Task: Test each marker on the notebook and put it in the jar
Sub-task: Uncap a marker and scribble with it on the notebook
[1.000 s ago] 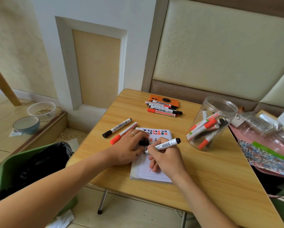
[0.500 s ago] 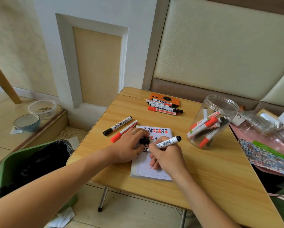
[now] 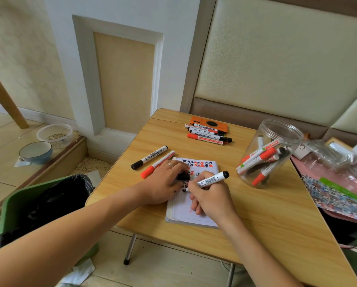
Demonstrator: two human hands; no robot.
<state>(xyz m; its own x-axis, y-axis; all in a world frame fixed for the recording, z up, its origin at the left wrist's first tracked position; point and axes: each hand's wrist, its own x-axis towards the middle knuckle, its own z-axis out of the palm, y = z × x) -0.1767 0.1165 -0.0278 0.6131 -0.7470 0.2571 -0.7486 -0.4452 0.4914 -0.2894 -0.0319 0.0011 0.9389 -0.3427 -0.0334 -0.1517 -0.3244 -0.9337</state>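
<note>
Marker (image 3: 209, 180) lower in right hand (image 3: 211, 200)

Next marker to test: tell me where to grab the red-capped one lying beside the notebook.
Grip the red-capped marker mid-barrel on the white section, coming from above. It lies flat on the table, with the black-capped marker close alongside, so pinch from the top.

Layout of a small table (image 3: 266, 214) with a notebook (image 3: 185, 214) at its middle.
Both hands rest on the notebook. Two markers (image 3: 152, 160) lie left of it, a jar (image 3: 276, 131) holding markers stands to its right, and a cluster of markers (image 3: 206, 134) lies behind it.
</note>
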